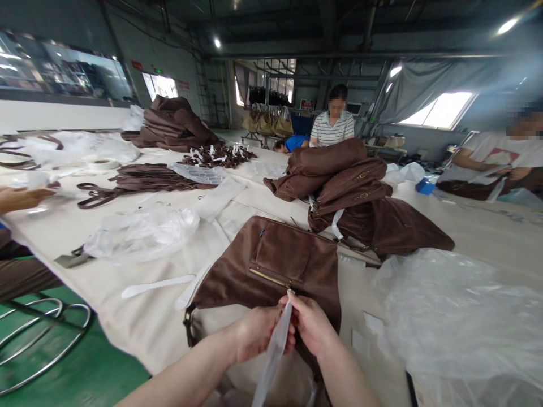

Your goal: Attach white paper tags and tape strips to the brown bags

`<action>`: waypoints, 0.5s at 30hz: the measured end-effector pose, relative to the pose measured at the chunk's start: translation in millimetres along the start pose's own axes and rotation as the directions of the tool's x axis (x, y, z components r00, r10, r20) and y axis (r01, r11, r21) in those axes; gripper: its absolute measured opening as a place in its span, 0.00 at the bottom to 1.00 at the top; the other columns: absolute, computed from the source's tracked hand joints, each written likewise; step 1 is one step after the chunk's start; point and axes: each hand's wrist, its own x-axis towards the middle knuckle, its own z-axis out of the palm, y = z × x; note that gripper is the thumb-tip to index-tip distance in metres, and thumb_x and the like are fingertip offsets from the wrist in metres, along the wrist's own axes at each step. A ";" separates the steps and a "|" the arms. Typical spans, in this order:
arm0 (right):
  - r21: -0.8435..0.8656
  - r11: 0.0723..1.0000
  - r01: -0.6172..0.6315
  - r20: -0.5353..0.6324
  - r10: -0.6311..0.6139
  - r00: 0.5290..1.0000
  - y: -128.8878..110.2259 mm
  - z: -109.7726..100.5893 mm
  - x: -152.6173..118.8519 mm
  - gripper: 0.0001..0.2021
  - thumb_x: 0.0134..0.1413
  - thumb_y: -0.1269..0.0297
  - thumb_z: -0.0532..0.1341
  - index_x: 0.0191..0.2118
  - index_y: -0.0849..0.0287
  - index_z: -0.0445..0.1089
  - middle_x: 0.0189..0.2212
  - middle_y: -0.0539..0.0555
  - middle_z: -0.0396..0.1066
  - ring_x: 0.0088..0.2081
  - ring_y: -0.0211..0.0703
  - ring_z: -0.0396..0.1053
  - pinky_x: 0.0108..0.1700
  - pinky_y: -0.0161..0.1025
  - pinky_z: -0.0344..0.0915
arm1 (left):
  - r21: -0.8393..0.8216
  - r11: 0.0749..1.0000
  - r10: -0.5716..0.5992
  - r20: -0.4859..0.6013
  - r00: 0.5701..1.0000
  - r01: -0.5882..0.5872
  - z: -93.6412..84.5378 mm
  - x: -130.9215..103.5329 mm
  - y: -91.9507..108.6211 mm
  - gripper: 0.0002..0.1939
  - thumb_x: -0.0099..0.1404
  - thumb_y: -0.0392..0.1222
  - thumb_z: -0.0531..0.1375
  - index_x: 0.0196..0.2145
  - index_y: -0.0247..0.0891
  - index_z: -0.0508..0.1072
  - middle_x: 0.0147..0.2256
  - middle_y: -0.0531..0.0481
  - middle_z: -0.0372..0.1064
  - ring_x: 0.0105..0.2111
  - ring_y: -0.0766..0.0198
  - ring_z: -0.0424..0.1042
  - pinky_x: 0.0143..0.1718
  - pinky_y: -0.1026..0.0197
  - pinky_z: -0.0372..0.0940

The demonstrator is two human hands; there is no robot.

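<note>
A brown leather bag (237, 271) lies flat before me, with a brass zipper (270, 277) across its pocket. Over its near edge my two hands meet. Between the thumb and fingers of my right hand (311, 322) is the upper end of a translucent white plastic strip (275, 350), close to the zipper's end. My left hand (261, 330) is closed against the same strip, its fingertips partly hidden behind it. The strip hangs down toward me. Two white strips, one of them a loose strip (156, 285), lie left of the bag.
Brown bags (339, 186) are stacked just beyond, with crumpled clear plastic (458, 322) at right and more plastic bags (144, 232) at left. Brown straps (148, 178) and another bag pile (173, 124) lie farther back. A co-worker's hand (27, 198) reaches in at left; other people work opposite.
</note>
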 end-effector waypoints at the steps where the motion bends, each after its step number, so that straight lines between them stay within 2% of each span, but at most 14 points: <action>1: -0.005 1.000 0.016 -0.031 -0.016 0.999 0.0 -1.4 1.1 0.21 0.37 0.47 0.69 0.26 0.64 0.74 0.16 0.49 0.65 0.19 0.34 0.61 0.25 0.33 0.59 | 0.148 0.985 0.101 -0.045 0.994 -0.093 -7.1 -5.9 6.5 0.24 0.61 0.58 0.54 0.28 0.31 0.73 0.29 0.44 0.72 0.30 0.62 0.72 0.35 0.62 0.66; 3: -0.029 0.998 0.057 -0.096 -0.060 0.994 0.8 -3.0 3.1 0.20 0.35 0.50 0.71 0.22 0.64 0.73 0.18 0.50 0.67 0.21 0.33 0.61 0.26 0.31 0.58 | 0.412 0.881 0.302 -0.118 0.946 -0.230 -32.3 -19.1 27.4 0.27 0.59 0.62 0.55 0.30 0.32 0.75 0.32 0.43 0.73 0.35 0.59 0.72 0.41 0.58 0.65; 5: -0.048 0.996 0.070 -0.160 -0.076 0.984 1.7 -2.8 4.1 0.20 0.34 0.49 0.71 0.21 0.64 0.72 0.19 0.50 0.67 0.22 0.33 0.61 0.26 0.31 0.57 | 0.501 0.808 0.477 -0.248 0.844 -0.310 -70.4 -32.1 51.2 0.29 0.56 0.66 0.55 0.32 0.33 0.74 0.32 0.43 0.74 0.36 0.56 0.72 0.42 0.56 0.66; 6: -0.069 0.995 0.074 -0.171 -0.084 0.982 1.4 -2.5 4.0 0.20 0.35 0.48 0.70 0.21 0.63 0.72 0.19 0.51 0.68 0.22 0.34 0.62 0.26 0.31 0.58 | 0.526 0.778 0.565 -0.348 0.748 -0.342 -92.5 -38.0 60.9 0.30 0.54 0.67 0.55 0.32 0.34 0.74 0.32 0.43 0.74 0.36 0.56 0.72 0.42 0.55 0.66; 7: -0.110 0.991 0.076 -0.168 -0.094 0.981 -0.1 -2.6 3.4 0.21 0.37 0.46 0.69 0.22 0.63 0.73 0.20 0.52 0.69 0.23 0.36 0.63 0.27 0.32 0.59 | 0.563 0.747 0.633 -0.442 0.635 -0.353 -115.2 -43.5 67.7 0.30 0.53 0.68 0.55 0.31 0.34 0.73 0.32 0.43 0.74 0.36 0.56 0.72 0.42 0.55 0.67; 8: -0.178 0.981 0.076 -0.153 -0.104 0.983 -3.1 -3.5 2.3 0.22 0.40 0.44 0.67 0.23 0.63 0.73 0.21 0.53 0.70 0.25 0.38 0.65 0.28 0.33 0.60 | 0.589 0.731 0.669 -0.523 0.528 -0.344 -137.5 -48.3 70.9 0.31 0.52 0.68 0.56 0.30 0.34 0.73 0.31 0.44 0.74 0.35 0.55 0.72 0.41 0.54 0.67; 9: -0.275 0.958 0.083 -0.132 -0.123 0.984 -8.1 -5.5 0.5 0.23 0.42 0.42 0.64 0.25 0.62 0.74 0.22 0.54 0.72 0.26 0.41 0.68 0.29 0.35 0.62 | 0.600 0.723 0.688 -0.581 0.435 -0.343 -158.5 -52.3 70.4 0.31 0.51 0.69 0.56 0.29 0.34 0.73 0.30 0.44 0.73 0.35 0.54 0.73 0.41 0.54 0.68; 10: -0.392 0.914 0.102 -0.112 -0.157 0.981 -15.0 -9.1 -1.8 0.25 0.45 0.40 0.61 0.28 0.62 0.74 0.24 0.55 0.73 0.28 0.43 0.69 0.31 0.36 0.63 | 0.588 0.727 0.686 -0.628 0.368 -0.354 -177.2 -55.3 66.4 0.31 0.50 0.69 0.56 0.29 0.34 0.73 0.30 0.43 0.73 0.35 0.53 0.73 0.41 0.53 0.68; 12: -0.627 0.762 0.162 -0.113 -0.296 0.949 -33.0 -21.1 -7.6 0.26 0.50 0.40 0.55 0.34 0.59 0.75 0.31 0.57 0.76 0.32 0.47 0.72 0.36 0.39 0.65 | 0.520 0.735 0.664 -0.683 0.305 -0.436 -205.5 -58.7 51.2 0.30 0.50 0.68 0.57 0.28 0.34 0.72 0.30 0.43 0.73 0.35 0.53 0.73 0.41 0.53 0.69; 13: -0.732 0.657 0.178 -0.137 -0.398 0.907 -43.0 -29.4 -10.7 0.25 0.52 0.40 0.54 0.37 0.57 0.74 0.34 0.57 0.76 0.34 0.47 0.73 0.39 0.40 0.65 | 0.489 0.728 0.656 -0.700 0.283 -0.480 -214.4 -59.2 42.1 0.29 0.50 0.68 0.57 0.28 0.34 0.72 0.29 0.43 0.73 0.34 0.54 0.73 0.40 0.54 0.69; 15: -0.895 0.428 0.123 -0.178 -0.596 0.783 -60.8 -48.2 -15.2 0.23 0.53 0.43 0.52 0.42 0.56 0.72 0.39 0.57 0.75 0.39 0.49 0.73 0.43 0.42 0.65 | 0.459 0.710 0.652 -0.716 0.250 -0.534 -222.4 -59.0 26.4 0.27 0.51 0.67 0.56 0.26 0.35 0.70 0.26 0.45 0.72 0.30 0.56 0.73 0.36 0.55 0.70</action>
